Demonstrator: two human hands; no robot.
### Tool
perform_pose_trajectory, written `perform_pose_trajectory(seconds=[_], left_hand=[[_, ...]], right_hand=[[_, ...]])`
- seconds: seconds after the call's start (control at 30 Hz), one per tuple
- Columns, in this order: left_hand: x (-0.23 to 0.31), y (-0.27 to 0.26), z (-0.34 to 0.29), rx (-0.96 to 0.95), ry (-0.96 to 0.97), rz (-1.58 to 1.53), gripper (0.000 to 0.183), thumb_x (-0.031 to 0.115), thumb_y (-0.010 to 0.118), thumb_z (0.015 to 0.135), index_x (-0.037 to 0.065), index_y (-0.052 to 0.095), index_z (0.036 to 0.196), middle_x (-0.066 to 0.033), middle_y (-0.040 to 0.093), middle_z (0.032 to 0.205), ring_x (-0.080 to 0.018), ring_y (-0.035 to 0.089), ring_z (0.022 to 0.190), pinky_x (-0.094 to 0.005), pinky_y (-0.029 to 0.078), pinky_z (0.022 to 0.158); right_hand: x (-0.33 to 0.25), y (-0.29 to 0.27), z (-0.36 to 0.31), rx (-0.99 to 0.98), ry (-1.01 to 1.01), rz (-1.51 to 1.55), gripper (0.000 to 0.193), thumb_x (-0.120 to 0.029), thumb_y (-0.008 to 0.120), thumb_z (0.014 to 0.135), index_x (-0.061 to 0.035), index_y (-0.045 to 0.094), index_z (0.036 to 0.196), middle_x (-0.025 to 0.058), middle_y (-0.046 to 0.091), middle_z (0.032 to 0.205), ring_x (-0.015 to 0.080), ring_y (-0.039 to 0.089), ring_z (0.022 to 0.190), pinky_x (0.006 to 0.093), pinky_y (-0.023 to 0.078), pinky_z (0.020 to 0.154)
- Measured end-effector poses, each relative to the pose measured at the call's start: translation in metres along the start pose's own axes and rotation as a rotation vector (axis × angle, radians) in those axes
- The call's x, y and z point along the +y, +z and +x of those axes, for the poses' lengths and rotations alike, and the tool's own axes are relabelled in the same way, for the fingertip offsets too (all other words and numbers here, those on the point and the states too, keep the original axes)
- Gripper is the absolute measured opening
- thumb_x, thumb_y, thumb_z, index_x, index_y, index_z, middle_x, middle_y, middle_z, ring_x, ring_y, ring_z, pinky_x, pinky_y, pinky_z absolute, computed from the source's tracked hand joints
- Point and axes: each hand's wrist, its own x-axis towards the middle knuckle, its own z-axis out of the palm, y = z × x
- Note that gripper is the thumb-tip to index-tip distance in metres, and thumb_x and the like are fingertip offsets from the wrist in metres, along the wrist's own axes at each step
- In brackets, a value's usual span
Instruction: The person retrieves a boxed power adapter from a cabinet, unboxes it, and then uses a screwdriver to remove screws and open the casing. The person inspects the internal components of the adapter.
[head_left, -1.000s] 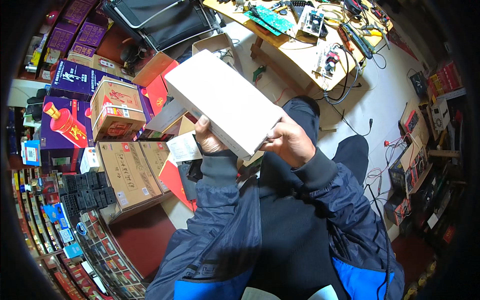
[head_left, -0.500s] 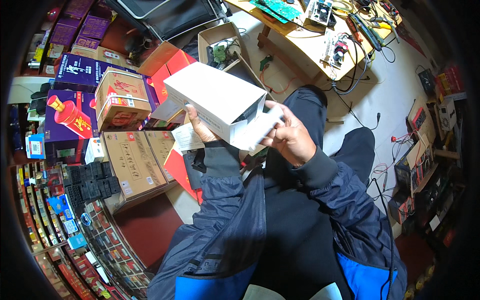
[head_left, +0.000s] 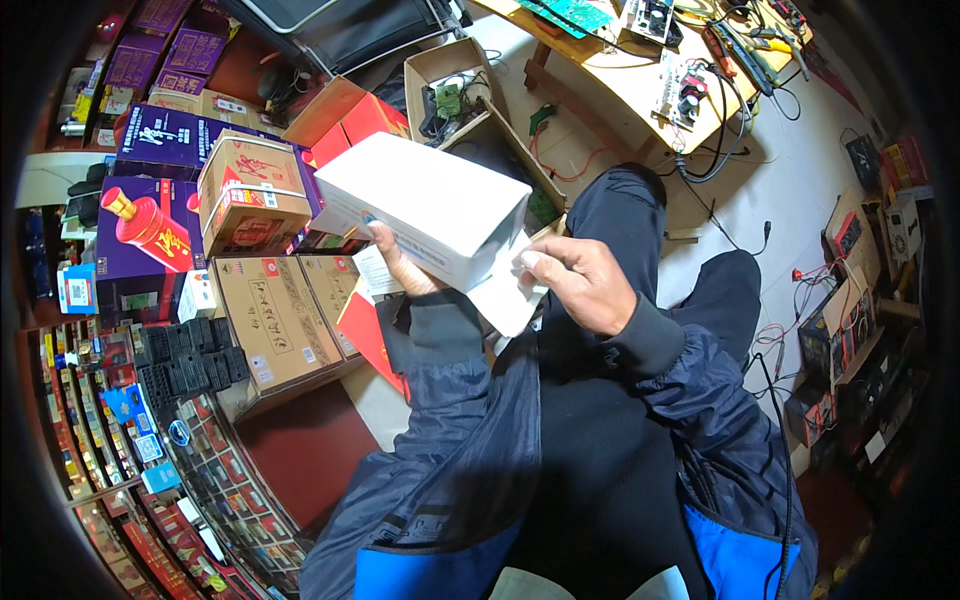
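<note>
A long white cardboard box (head_left: 420, 190) is held up in front of me, tilted, with its end on the right open. My left hand (head_left: 400, 262) is closed round it from below, the thumb along its near side and the other fingers hidden underneath. At the open end a white flap (head_left: 512, 303) hangs outward. The thumb and fingers of my right hand (head_left: 585, 290) are pinched at the flaps' edge there. The opening is in shadow, so I cannot make out what is inside.
Brown cartons (head_left: 275, 315), a strapped carton (head_left: 250, 195) and a purple box (head_left: 145, 240) are stacked at the left. A glass display case (head_left: 235, 480) stands nearer. Back right, a wooden table (head_left: 610, 75) bears circuit boards and cables. An opened carton (head_left: 445, 65) holds electronic parts.
The end flap has swung down and outward from the box. My right hand has turned and lies lower against the open end, while my left hand keeps its hold.
</note>
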Motion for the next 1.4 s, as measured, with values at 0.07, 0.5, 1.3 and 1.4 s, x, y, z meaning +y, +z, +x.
perform_pose_trajectory(seconds=[0.07,0.5,1.3,1.4], left_hand=[[0.014,0.01,-0.013,-0.105,0.027,0.09,0.09,0.045,0.085,0.082,0.001,0.043,0.149,-0.0183,0.065,0.127,-0.0309,0.071,0.112,-0.0436,0.064,0.092],[0.06,0.02,-0.01,-0.11,0.405,0.17,0.086,0.047,0.084,0.085,0.0,0.046,0.146,-0.0185,0.062,0.128,-0.0286,0.065,0.118,-0.0441,0.061,0.095],[0.153,-0.233,-0.02,0.401,0.084,0.667,0.074,0.04,0.063,0.099,0.0,0.038,0.156,-0.0241,0.052,0.148,-0.0366,0.061,0.127,-0.0498,0.051,0.106],[0.099,-0.24,-0.034,0.585,0.08,1.296,0.089,0.028,0.085,0.085,-0.003,0.039,0.155,-0.0253,0.049,0.146,-0.0361,0.054,0.134,-0.0463,0.043,0.114]], right_hand=[[0.013,0.008,0.01,0.031,0.07,0.245,0.038,-0.028,0.055,0.108,0.0057,0.068,0.119,0.0111,0.072,0.1,0.0163,0.068,0.087,0.0315,0.055,0.082],[-0.004,0.014,0.014,-0.095,0.332,0.84,0.075,-0.031,0.08,0.093,-0.0042,0.038,0.149,0.0151,0.059,0.134,0.0254,0.06,0.128,0.0435,0.056,0.103],[0.034,-0.014,0.002,-0.058,0.374,1.217,0.058,-0.02,0.067,0.093,0.0115,0.052,0.139,0.0259,0.069,0.128,0.0335,0.073,0.11,0.043,0.06,0.102],[0.037,-0.016,0.003,0.017,0.361,1.155,0.056,-0.02,0.066,0.094,0.0113,0.054,0.138,0.0259,0.069,0.126,0.0329,0.073,0.111,0.0434,0.06,0.101]])
